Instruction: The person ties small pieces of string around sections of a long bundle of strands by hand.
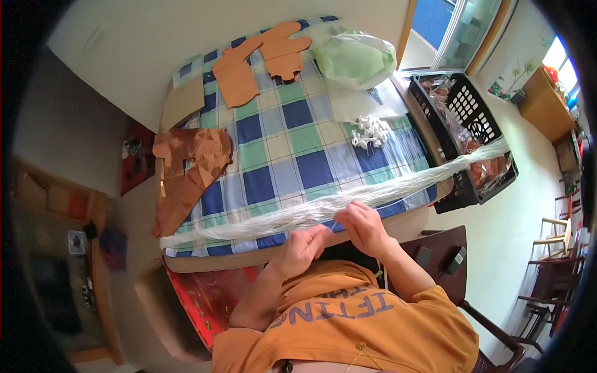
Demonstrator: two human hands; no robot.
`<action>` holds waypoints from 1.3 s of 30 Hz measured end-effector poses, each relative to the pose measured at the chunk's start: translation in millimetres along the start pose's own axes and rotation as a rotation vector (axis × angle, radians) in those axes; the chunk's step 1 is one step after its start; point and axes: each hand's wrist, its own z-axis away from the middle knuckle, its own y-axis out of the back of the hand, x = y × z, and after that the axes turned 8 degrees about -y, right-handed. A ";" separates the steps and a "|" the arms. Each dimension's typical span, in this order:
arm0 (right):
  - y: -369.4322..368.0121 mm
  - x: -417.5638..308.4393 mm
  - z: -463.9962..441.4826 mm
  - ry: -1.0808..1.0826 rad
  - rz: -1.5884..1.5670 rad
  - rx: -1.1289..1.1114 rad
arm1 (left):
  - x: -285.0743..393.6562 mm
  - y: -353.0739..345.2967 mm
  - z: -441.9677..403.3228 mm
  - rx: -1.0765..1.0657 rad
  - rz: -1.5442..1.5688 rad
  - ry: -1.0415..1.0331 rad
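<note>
A long bundle of white thread (pixel 267 222) stretches along the near edge of a bed with a checked cover (pixel 273 155). My right hand (pixel 362 229) is closed in a pinch just in front of the bundle. A short bit of thin white strand (pixel 336 226) shows between it and my left hand (pixel 303 250). My left hand is slightly blurred, its fingers drawn together towards that strand. What lies inside the fingers is mostly hidden.
A pile of white cords (pixel 370 132) and a pale green plastic bag (pixel 357 60) lie on the bed. Brown paper-like cutouts (pixel 236 78) and a shiny brown sheet (pixel 193 165) are at the left. A black basket (pixel 463 109) stands right, under the bundle's end; a dark chair (pixel 448 248) is near my right arm.
</note>
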 end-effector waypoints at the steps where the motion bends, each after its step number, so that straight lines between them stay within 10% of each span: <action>1: -4.3 5.9 -2.7 -0.039 0.006 0.005 | -2.4 -3.0 1.3 0.020 0.196 -0.156; 3: -16.3 10.3 5.3 -0.043 0.019 -0.148 | -11.8 -10.7 2.1 0.058 0.588 -0.478; 7: -14.3 -9.8 1.3 0.095 -0.086 -0.313 | -21.4 -4.8 -9.0 0.515 -0.181 -0.525; 11: -3.0 2.7 -15.9 0.034 -0.038 -0.188 | -1.9 -0.6 10.9 0.075 0.187 -0.059; 15: -25.8 1.6 -12.7 0.035 -0.052 -0.334 | -39.2 -0.9 4.4 0.429 0.456 -0.522; 20: -10.6 -10.8 -20.4 0.064 -0.136 -0.384 | -31.4 5.4 2.5 0.408 0.016 -0.273; 24: -8.8 0.4 -38.1 0.019 -0.047 -0.302 | -22.9 -1.7 13.7 0.146 0.320 -0.293; 27: -39.3 -7.9 -13.5 -0.037 -0.126 -0.355 | -28.1 7.4 9.4 0.488 0.184 -0.517; 28: -39.7 -13.3 -9.6 -0.025 -0.115 -0.546 | -19.6 19.8 7.6 0.555 -0.328 -0.669; 32: -31.4 -23.9 -16.9 -0.082 -0.145 -0.289 | -42.7 17.6 25.4 0.343 -0.112 -0.327; 39: -70.1 -45.6 -12.4 -0.241 -0.207 -0.246 | -48.1 21.1 33.6 0.536 0.417 -0.593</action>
